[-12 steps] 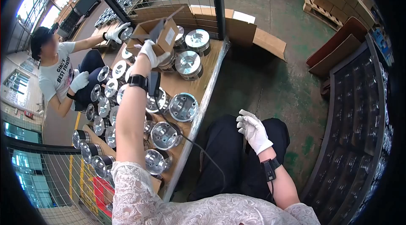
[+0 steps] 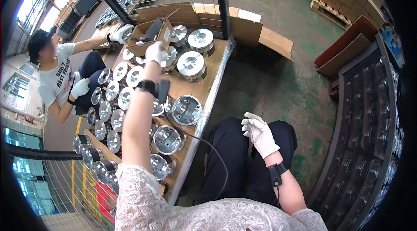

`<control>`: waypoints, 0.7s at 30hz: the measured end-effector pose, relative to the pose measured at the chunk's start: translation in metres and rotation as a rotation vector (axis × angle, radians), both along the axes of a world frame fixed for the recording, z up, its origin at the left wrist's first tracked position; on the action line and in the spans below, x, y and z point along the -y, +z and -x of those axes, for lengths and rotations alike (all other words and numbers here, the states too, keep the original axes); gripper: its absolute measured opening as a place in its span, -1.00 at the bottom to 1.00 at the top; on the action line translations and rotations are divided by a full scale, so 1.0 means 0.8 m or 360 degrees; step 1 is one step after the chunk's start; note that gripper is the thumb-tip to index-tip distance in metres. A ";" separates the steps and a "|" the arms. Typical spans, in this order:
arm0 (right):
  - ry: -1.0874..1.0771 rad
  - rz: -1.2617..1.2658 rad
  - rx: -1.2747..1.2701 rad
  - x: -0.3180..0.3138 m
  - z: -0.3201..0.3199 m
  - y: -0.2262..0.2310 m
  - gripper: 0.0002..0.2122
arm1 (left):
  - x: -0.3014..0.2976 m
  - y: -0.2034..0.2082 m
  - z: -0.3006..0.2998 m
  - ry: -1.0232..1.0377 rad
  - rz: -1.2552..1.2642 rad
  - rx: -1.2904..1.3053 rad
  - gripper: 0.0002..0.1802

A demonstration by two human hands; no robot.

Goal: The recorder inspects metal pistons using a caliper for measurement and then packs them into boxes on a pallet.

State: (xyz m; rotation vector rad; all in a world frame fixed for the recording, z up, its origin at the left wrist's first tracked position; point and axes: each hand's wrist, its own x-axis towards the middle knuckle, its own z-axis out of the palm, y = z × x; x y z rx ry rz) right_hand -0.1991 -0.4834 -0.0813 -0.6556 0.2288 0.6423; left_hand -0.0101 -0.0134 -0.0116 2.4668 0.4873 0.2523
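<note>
A small open cardboard box (image 2: 167,35) with raised flaps sits among the metal pistons at the table's far end, with dark pieces inside. My left hand (image 2: 155,53), in a white glove, grips its near wall; the fingers are partly hidden and a little blurred. Close to that hand stands a shiny piston (image 2: 191,65), crown up. Above my lap my right hand (image 2: 259,135), also gloved, holds nothing; its fingers are loosely bent and apart. A co-worker's gloved hand (image 2: 120,35) is at the box's left side, by a partly hidden piston.
Several pistons, some hollow side up like this piston (image 2: 186,110), crowd the wooden tabletop (image 2: 211,84). A black post (image 2: 221,5) and wire mesh border its far side. A dark rack (image 2: 360,131) stands at right. The co-worker (image 2: 58,72) sits at left.
The box has shifted left and lower, and my left hand has moved with it. My right hand stays where it was. The co-worker's hand remains near the box.
</note>
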 end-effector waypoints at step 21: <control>0.0023 -0.0019 0.0078 0.004 -0.002 0.003 -0.66 | 0.144 -0.072 0.058 0.0627 0.2138 -0.0328 -0.51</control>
